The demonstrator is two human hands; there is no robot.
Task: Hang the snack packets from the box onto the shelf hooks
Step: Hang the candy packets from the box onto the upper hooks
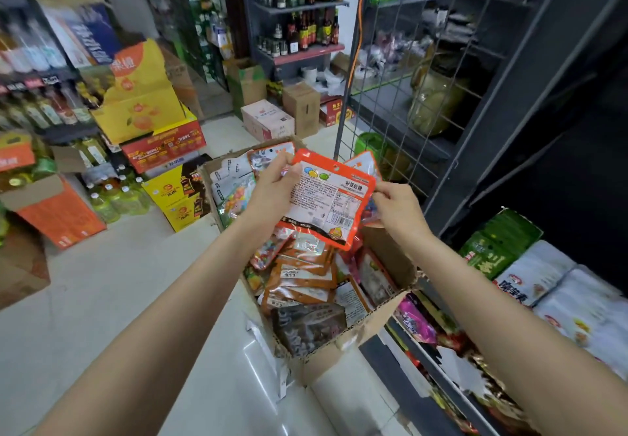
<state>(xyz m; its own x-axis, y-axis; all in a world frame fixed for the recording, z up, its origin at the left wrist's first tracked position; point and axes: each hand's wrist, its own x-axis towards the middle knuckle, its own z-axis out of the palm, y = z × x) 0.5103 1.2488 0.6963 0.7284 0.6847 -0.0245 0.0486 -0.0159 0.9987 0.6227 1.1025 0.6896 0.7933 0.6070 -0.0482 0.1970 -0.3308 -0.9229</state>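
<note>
Two hands, left hand [272, 186] and right hand [396, 205], pinch an orange snack packet [328, 197] showing its barcode, above the box [356, 340].

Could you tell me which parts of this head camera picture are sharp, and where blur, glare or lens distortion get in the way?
In the head view, the orange snack packet, held by the left hand and the right hand, is sharp enough to show its label; the drink shelves at the far left are smeared with blur; the floor by the box shows glare; the wide lens bends the frame edges.
</note>
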